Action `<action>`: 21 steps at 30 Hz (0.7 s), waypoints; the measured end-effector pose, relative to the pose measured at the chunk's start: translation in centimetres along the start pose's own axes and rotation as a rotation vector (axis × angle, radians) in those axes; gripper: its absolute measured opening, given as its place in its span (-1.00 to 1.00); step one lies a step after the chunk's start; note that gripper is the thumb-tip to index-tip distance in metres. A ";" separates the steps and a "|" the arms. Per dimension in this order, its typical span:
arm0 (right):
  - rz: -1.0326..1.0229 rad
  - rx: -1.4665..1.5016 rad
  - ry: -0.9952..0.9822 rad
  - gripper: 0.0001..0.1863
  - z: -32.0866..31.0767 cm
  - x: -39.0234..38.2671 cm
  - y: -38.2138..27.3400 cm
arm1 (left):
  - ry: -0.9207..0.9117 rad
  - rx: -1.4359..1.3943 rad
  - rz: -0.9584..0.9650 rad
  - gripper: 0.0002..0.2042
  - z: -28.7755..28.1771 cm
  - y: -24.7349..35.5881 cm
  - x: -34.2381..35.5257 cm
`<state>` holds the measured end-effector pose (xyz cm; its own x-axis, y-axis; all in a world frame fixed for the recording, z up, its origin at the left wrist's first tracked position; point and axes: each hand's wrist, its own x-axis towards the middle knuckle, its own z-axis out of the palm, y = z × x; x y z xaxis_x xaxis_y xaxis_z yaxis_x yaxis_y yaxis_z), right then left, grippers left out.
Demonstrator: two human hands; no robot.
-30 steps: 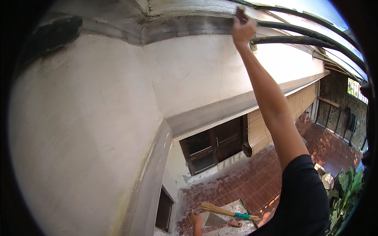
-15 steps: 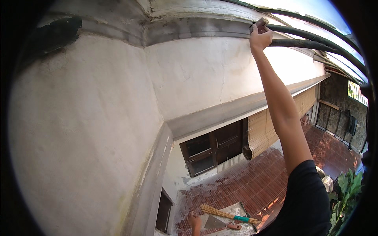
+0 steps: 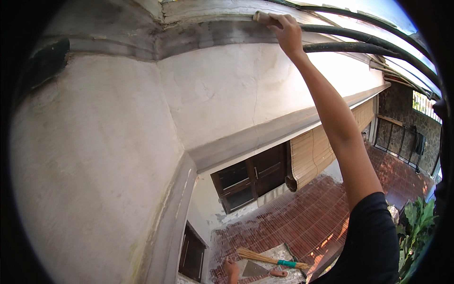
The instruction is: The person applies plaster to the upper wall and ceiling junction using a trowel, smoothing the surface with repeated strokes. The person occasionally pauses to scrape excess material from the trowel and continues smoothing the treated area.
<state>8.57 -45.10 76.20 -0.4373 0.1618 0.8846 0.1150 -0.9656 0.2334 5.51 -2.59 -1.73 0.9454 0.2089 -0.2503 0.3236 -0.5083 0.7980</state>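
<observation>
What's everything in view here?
Wall sections: two, white, left and centre
Thick poles: three, dark, top right
Block: one, brown, top centre
Blind: one, tan, centre right
Framed panels: two, brown, lower centre
Broom: one, tan, bottom centre
Scraper: one, grey, below broom
Board: one, grey, under both
Floor: one, red, lower right
Plant: one, green, lower right
Stone wall: one, grey, far right
Sleeve: one, black, lower right
Right hand: one, bare, gripping block
Left hand: one, bare, beside board

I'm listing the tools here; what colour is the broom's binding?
The binding is teal green, seen best in the head view.
</observation>
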 end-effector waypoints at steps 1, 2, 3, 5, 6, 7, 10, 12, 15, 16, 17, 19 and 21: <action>-0.054 -0.023 -0.084 -0.64 -0.4 -0.3 0.2 | 0.000 -0.008 0.018 -0.61 -0.1 0.3 -0.1; -0.119 -0.042 -0.248 -0.64 -0.8 -0.7 0.4 | -0.002 -0.004 0.008 -0.61 -0.4 0.3 -0.2; -0.078 -0.062 -0.217 -0.64 -1.0 -1.1 0.4 | -0.009 0.005 0.008 -0.61 -0.4 0.4 -0.4; 0.060 -0.128 -0.342 -0.64 -1.1 -1.5 0.3 | -0.027 0.050 -0.035 -0.61 -0.7 0.8 -0.5; -0.039 -0.080 -0.231 -0.64 -0.8 -1.4 0.2 | -0.027 0.012 -0.032 -0.61 -0.8 1.3 -0.5; -0.060 -0.058 -0.161 -0.64 -0.8 -1.4 0.3 | -0.036 -0.023 -0.030 -0.60 -1.1 1.6 -0.8; -0.076 0.000 -0.050 -0.62 0.1 -1.0 0.6 | -0.061 -0.009 -0.057 -0.60 -1.8 2.5 -1.8; -0.218 -0.058 -0.093 -0.61 0.2 -1.1 1.0 | -0.056 0.018 -0.053 -0.60 -2.1 2.7 -2.0; -0.053 -0.097 -0.317 -0.61 0.2 -1.3 0.7 | -0.031 0.029 -0.021 -0.61 -1.6 1.8 -1.6; -0.012 -0.106 -0.328 -0.61 0.1 -1.3 0.3 | -0.025 0.013 -0.006 -0.61 -1.2 1.4 -1.0; -0.072 -0.068 -0.251 -0.60 0.2 -1.1 -0.1 | -0.007 0.011 0.002 -0.62 -0.8 0.8 -0.6; -0.008 -0.063 -0.120 -0.59 0.4 -0.2 -1.2 | 0.025 0.028 -0.026 -0.61 0.2 -0.2 0.5; -0.210 0.018 -0.109 -0.59 1.0 1.1 -2.0 | 0.020 0.037 -0.031 -0.60 0.9 -0.9 1.4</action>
<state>8.74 -42.78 77.07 -0.3549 0.3809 0.8538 0.0481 -0.9046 0.4236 6.60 -2.56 -3.25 0.9340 0.2414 -0.2634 0.3544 -0.5319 0.7691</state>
